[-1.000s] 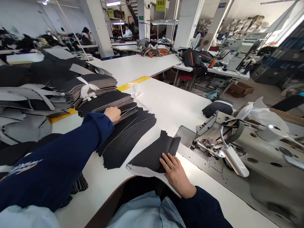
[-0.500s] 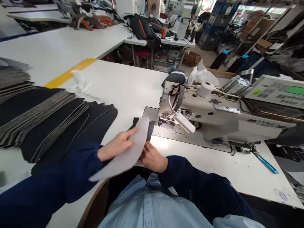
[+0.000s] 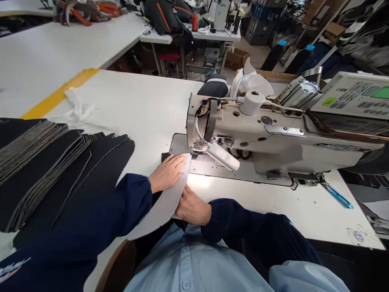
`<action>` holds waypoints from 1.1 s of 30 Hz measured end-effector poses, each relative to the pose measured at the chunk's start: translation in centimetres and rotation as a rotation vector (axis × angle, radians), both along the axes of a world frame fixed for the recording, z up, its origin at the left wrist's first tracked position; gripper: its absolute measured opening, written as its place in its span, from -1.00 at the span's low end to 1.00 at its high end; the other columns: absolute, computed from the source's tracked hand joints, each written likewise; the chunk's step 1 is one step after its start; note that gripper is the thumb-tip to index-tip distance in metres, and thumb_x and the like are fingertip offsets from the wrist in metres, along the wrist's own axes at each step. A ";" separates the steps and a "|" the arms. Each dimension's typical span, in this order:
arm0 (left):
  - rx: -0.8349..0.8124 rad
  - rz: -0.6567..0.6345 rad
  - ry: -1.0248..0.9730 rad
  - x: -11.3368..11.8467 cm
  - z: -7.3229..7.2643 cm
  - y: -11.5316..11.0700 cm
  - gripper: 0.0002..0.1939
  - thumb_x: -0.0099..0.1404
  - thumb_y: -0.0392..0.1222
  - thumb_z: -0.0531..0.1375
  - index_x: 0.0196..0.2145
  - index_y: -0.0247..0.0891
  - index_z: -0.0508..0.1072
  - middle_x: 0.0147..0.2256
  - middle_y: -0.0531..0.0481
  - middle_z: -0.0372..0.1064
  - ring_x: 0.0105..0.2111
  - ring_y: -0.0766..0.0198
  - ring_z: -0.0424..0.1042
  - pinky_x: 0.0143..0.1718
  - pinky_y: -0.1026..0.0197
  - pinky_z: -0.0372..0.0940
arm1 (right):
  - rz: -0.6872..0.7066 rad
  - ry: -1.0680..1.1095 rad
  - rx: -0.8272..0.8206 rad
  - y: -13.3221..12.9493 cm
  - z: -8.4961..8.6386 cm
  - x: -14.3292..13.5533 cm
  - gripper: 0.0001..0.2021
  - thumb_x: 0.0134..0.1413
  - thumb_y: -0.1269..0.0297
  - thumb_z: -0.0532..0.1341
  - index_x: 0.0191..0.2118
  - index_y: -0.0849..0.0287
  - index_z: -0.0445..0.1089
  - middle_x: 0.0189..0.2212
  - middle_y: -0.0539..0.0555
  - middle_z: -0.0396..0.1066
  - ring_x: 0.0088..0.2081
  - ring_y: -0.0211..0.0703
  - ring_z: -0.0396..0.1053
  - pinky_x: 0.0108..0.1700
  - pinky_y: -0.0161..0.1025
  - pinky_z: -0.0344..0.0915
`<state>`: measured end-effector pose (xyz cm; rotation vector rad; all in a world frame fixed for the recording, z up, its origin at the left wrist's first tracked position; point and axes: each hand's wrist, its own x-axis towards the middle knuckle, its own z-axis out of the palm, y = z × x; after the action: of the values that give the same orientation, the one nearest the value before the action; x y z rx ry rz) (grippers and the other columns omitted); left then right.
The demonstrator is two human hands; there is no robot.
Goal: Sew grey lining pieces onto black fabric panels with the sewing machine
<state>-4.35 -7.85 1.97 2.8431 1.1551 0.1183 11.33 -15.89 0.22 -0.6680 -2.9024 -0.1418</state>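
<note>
My left hand [image 3: 168, 173] lies flat, fingers stretched out, on a light grey curved panel [image 3: 161, 211]. The panel's tip reaches the metal plate beside the needle area of the sewing machine [image 3: 282, 150]. My right hand [image 3: 192, 206] has its fingers curled at the panel's right edge, gripping it. A small dark piece [image 3: 165, 156] shows beyond my left fingertips, mostly hidden by hand and panel. The machine's white lamp [image 3: 223, 156] hangs over the plate.
Stacked dark panels [image 3: 100, 174] cover the table's left side. White scraps [image 3: 77, 109] lie behind them, near a yellow strip [image 3: 60, 92]. Blue-handled snips [image 3: 338, 195] rest at the right. A control box [image 3: 352, 95] stands behind the machine.
My left hand has gone from a pointing shape to lying flat on the panel, further right. The panel's tip has moved closer to the needle area. The view has shifted.
</note>
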 end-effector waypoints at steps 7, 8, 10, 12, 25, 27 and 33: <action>0.003 -0.032 0.019 0.2 -0.1 1.4 -0.57 0.37 -0.28 -0.08 0.12 -0.42 0.31 0.20 -0.22 0.21 0.23 0.10 0.16 0.27 -0.01 0.07 | -0.005 -0.018 -0.040 0.1 0.9 0.3 -0.82 0.18 0.40 0.15 -0.21 0.23 0.51 -0.32 0.21 0.51 -0.20 0.11 0.39 0.04 0.31 0.18; 0.006 -0.041 0.015 0.2 -0.2 1.5 -0.57 0.37 -0.28 -0.08 0.12 -0.42 0.31 0.20 -0.22 0.21 0.23 0.09 0.16 0.27 -0.01 0.08 | -0.003 -0.021 -0.045 0.1 1.0 0.3 -0.81 0.19 0.40 0.14 -0.20 0.23 0.51 -0.33 0.21 0.51 -0.21 0.11 0.39 0.03 0.31 0.19; 0.018 -0.057 0.000 0.3 -0.2 1.6 -0.58 0.37 -0.28 -0.07 0.11 -0.42 0.32 0.20 -0.22 0.21 0.23 0.09 0.16 0.26 0.00 0.10 | 0.005 -0.023 -0.055 0.2 1.1 0.3 -0.81 0.19 0.41 0.14 -0.19 0.26 0.51 -0.33 0.23 0.51 -0.21 0.11 0.39 0.01 0.30 0.21; 0.034 -0.069 -0.012 0.3 -0.3 1.7 -0.59 0.37 -0.28 -0.07 0.10 -0.40 0.33 0.19 -0.23 0.23 0.22 0.09 0.17 0.25 0.01 0.13 | 0.008 -0.024 -0.067 0.2 1.2 0.3 -0.80 0.19 0.42 0.14 -0.18 0.28 0.51 -0.32 0.25 0.51 -0.21 0.12 0.39 -0.01 0.28 0.22; 0.097 -0.140 0.037 2.6 -0.6 1.9 -0.62 0.39 -0.27 -0.04 0.06 -0.49 0.37 0.10 -0.27 0.33 0.19 0.05 0.22 0.22 0.07 0.14 | -0.041 -0.107 -0.132 0.2 2.7 1.4 -0.78 0.18 0.45 0.13 -0.15 0.33 0.51 -0.24 0.33 0.50 -0.17 0.15 0.40 -0.03 0.23 0.22; 0.101 -0.138 0.049 2.7 -0.6 1.8 -0.61 0.40 -0.26 -0.05 0.06 -0.49 0.37 0.10 -0.27 0.33 0.19 0.06 0.22 0.23 0.06 0.13 | -0.035 -0.120 -0.149 0.3 2.9 1.6 -0.78 0.18 0.45 0.13 -0.15 0.33 0.51 -0.24 0.34 0.50 -0.18 0.15 0.40 -0.03 0.24 0.21; 0.060 -0.166 0.156 2.5 0.6 1.7 -0.57 0.31 -0.38 -0.01 0.11 -0.42 0.34 0.15 -0.26 0.28 0.23 0.06 0.16 0.28 -0.03 -0.01 | -0.042 -0.147 -0.202 -0.2 3.8 1.7 -0.81 0.13 0.48 0.17 -0.20 0.29 0.52 -0.26 0.31 0.52 -0.16 0.13 0.39 -0.07 0.19 0.24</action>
<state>-1.82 -6.18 2.53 3.0327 0.9488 -0.0806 13.03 -16.08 3.98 -0.7818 -3.0729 0.1033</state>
